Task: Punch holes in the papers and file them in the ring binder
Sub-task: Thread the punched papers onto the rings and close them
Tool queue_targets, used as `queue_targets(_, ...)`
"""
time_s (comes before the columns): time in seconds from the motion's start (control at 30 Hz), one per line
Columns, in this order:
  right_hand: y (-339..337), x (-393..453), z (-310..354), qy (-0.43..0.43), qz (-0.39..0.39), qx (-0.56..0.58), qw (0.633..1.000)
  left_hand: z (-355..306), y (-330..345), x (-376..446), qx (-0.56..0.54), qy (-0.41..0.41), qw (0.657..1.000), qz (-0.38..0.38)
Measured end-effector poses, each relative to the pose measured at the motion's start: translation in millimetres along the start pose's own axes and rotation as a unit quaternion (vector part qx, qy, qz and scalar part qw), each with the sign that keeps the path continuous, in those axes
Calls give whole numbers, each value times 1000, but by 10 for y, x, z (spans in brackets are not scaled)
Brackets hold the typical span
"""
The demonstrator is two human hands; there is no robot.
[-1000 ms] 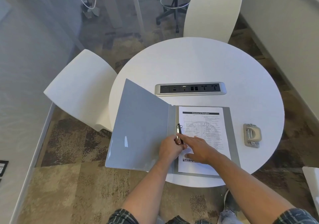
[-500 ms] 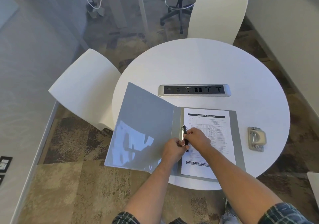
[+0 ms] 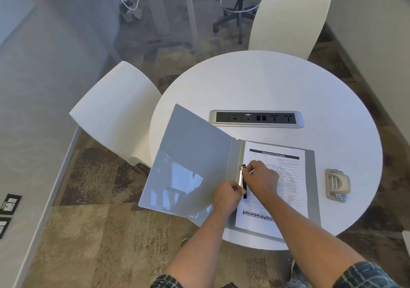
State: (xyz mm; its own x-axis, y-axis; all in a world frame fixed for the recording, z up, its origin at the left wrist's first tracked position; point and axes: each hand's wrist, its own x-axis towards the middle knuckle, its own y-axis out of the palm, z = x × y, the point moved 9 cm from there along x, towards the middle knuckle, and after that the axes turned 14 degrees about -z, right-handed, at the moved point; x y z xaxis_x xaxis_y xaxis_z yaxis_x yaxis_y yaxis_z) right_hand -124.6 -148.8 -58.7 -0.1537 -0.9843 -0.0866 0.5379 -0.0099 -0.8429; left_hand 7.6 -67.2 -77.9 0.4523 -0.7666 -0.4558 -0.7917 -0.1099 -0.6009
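On the round white counter point(image 3: 255, 83) the ring binder point(image 3: 190, 159) is laid open, its left cover tilted up and overhanging the edge so the spine is kept within reach. The printed paper point(image 3: 288, 176) is already seated on the right cover beside the black ring mechanism point(image 3: 244, 185). Both ends of that mechanism are pinched — the near end by the left hand point(image 3: 228, 195), the far end by the curled fingers point(image 3: 249, 167) of the right hand point(image 3: 261, 177) — presumably to snap the rings closed. The hole punch point(image 3: 337, 185) is set aside, well apart on the right.
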Motion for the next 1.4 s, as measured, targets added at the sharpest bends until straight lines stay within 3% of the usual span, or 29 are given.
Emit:
queue_targets(0.13, -16, 58, -21, -2, -25, -4, 1000, -13, 7, -8, 4, -1, 1000, -1)
queue_targets(0.3, 50, 146, -14, 39, 23, -5, 999, 3, 4, 11, 9, -11, 1000, 3)
queue_targets(0.47, 157, 160, -430, 204, 74, 110, 970, 6, -8, 5, 10, -16, 1000, 8)
queue_targets(0.7, 138, 59, -251, 14, 121, 67, 990, -33, -30, 7, 40, 12, 999, -4)
queue_targets(0.87, 169, -39, -238, -135, 86, -61, 985, -147, -54, -42, 112, 71, 991, -33)
queue_targets(1.13, 117, -379, -180, -307, -9, -108, 945, -230, -81, -80, 181, 117, 976, -38)
queue_targets(1.23, 109, -492, -265, -339, 17, -108, 935, -214, -122, -52, 185, 126, 974, -40)
queue_targets(1.4, 142, -482, -263, -314, 60, -146, 936, -255, -159, -49, 208, 135, 969, -19)
